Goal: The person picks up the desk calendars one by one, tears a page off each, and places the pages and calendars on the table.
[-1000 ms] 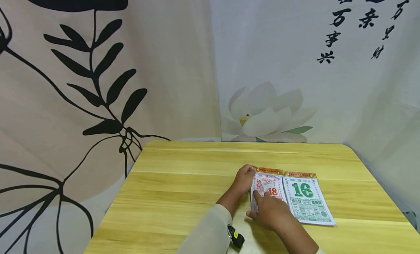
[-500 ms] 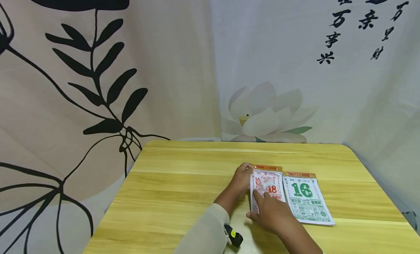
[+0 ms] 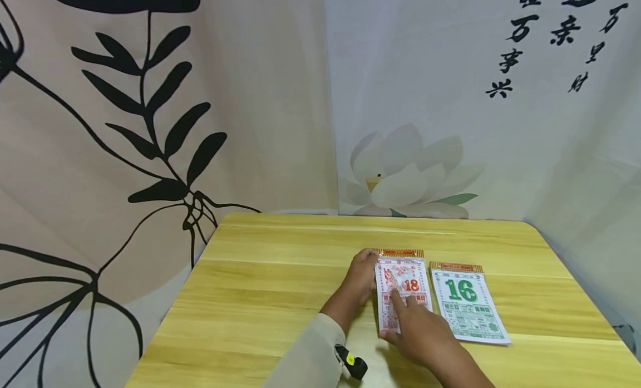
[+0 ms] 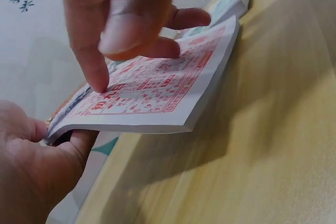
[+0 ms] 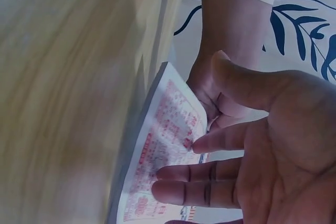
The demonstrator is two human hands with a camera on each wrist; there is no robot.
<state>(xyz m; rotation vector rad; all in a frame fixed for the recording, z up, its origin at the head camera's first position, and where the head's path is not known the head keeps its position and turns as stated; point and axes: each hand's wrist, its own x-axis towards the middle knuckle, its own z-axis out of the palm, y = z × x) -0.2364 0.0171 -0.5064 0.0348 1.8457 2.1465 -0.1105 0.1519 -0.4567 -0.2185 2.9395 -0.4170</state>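
My left hand (image 3: 356, 281) grips the upper left corner of a tear-off calendar (image 3: 408, 268) printed in red with a big 18. In the left wrist view, the thumb lies on top of this calendar (image 4: 157, 95), with a finger underneath; the near edge stands off the table over a shadow. Over the page is my right hand (image 3: 425, 329), its index fingertip touching the print. Its fingers stretch out loosely in the right wrist view, the thumb (image 5: 247, 82) apart from the paper. To the right lies a second tear-off calendar (image 3: 468, 304), green with a 16.
Both calendars are on a wooden table (image 3: 280, 299), whose far edge meets a printed cloth backdrop (image 3: 280, 126). A black strap device (image 3: 351, 363) sits on the left wrist at the sleeve (image 3: 312, 354).
The red calendar has shifted left with my left hand, and a gap now separates it from the green one. My right hand has moved slightly right and down the page.
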